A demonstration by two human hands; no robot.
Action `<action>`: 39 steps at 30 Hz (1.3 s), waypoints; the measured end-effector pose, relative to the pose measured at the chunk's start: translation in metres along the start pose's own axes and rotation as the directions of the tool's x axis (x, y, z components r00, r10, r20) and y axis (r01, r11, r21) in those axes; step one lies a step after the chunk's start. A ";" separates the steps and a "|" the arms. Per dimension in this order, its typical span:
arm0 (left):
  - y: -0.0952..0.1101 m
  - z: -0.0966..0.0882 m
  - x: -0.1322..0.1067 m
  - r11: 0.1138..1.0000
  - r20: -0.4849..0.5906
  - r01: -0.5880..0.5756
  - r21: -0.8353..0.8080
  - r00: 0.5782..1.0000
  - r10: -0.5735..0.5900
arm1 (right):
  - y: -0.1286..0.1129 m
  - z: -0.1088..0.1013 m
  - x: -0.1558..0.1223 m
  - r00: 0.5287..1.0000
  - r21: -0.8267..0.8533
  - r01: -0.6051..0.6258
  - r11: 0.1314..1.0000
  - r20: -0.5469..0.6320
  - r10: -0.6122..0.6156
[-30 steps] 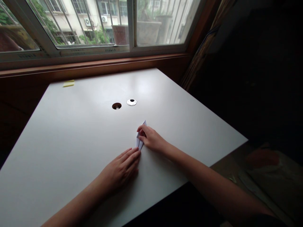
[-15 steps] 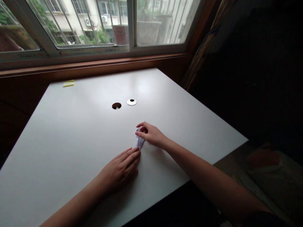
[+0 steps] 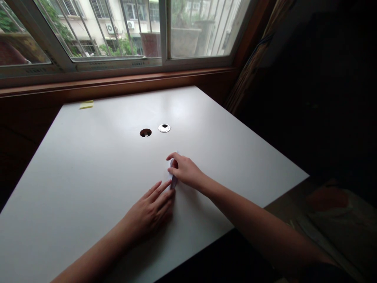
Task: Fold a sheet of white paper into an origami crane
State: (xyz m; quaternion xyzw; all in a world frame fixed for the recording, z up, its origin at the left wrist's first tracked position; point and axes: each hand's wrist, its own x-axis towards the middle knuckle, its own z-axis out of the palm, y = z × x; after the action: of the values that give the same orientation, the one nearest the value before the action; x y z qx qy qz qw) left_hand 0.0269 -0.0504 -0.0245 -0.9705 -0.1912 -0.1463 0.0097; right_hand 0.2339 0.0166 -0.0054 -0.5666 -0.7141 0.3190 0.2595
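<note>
A small folded piece of white paper (image 3: 173, 183) lies on the white table, narrow and partly covered by both hands. My right hand (image 3: 186, 168) curls over its far part, with thumb and fingers closed on the paper. At the near end, the fingertips of my left hand (image 3: 152, 208) touch the paper. That hand rests on the table with its fingers stretched out and slightly apart. The paper's underside and much of its far end are hidden by the right hand.
The white table (image 3: 97, 165) has a round cable hole (image 3: 145, 133) and, beside it, a silver ring-shaped grommet (image 3: 164, 128). A yellow sticky note (image 3: 86, 104) lies near the far left edge. Beyond the table is a barred window (image 3: 118, 29).
My right hand has shifted slightly left and down, and the paper looks narrower, its raised part turned over. The left fingers have spread a little.
</note>
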 end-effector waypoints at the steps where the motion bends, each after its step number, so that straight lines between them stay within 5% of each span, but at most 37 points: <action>1: 0.000 0.000 0.000 1.000 0.000 0.001 0.002 1.000 -0.001 | 0.000 -0.001 -0.001 1.000 0.013 -0.008 1.000 -0.001 0.008; 10: 0.000 0.002 -0.001 0.999 0.000 -0.018 -0.050 1.000 0.018 | -0.001 -0.005 -0.003 0.996 0.091 -0.088 0.992 -0.024 0.090; 31: -0.001 -0.002 0.001 0.993 -0.014 -0.028 -0.112 1.000 0.027 | 0.002 -0.002 0.013 0.998 -0.151 -0.030 0.988 0.049 0.038; 36: -0.006 -0.001 0.001 0.978 -0.070 0.140 -0.154 0.986 -0.152 | 0.002 -0.004 0.011 0.996 -0.125 -0.058 0.990 0.058 0.066; 39: -0.010 0.006 -0.002 0.986 -0.059 0.130 -0.101 0.989 -0.136 | 0.003 -0.004 0.011 0.996 -0.124 -0.064 0.990 0.054 0.071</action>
State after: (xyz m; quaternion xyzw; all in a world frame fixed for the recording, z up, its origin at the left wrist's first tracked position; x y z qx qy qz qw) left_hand 0.0235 -0.0415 -0.0307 -0.9497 -0.2477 -0.1873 -0.0410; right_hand 0.2365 0.0284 -0.0047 -0.5956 -0.7200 0.2998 0.1925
